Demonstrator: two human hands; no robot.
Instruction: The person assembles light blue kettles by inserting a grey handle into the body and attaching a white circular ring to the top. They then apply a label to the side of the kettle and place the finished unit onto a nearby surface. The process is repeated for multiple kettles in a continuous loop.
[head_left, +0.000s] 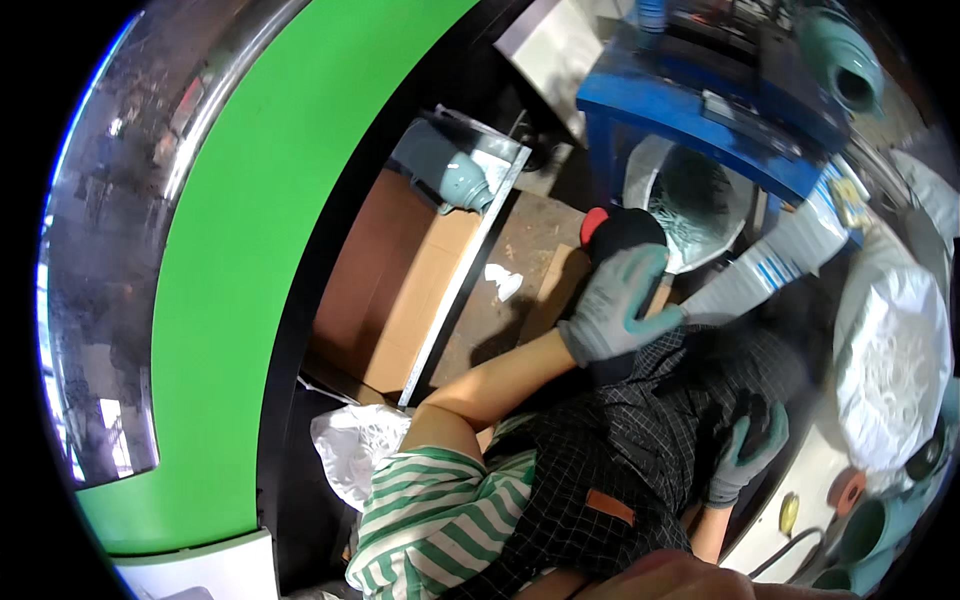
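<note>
My left hand point(615, 305), in a grey and teal work glove, is held out over my black checked apron point(620, 420). Its thumb stands apart from the fingers and nothing is in it. Just beyond the fingertips shows a black and red shoe point(630, 232). Lower right, my right hand point(748, 455) wears a matching glove beside the apron, thumb and fingers apart, holding nothing that I can see. A teal plastic fitting point(465, 185) with a ringed neck lies in the machine's opening, above a brown cardboard box point(415, 290).
A green machine panel point(260, 220) curves along the left. At upper right stands a blue table point(700, 130) with a bag of clear scraps point(700, 200) under it. A white sack point(893, 360) and teal pipe pieces point(870, 530) are at right; a white bag point(355, 445) sits lower left.
</note>
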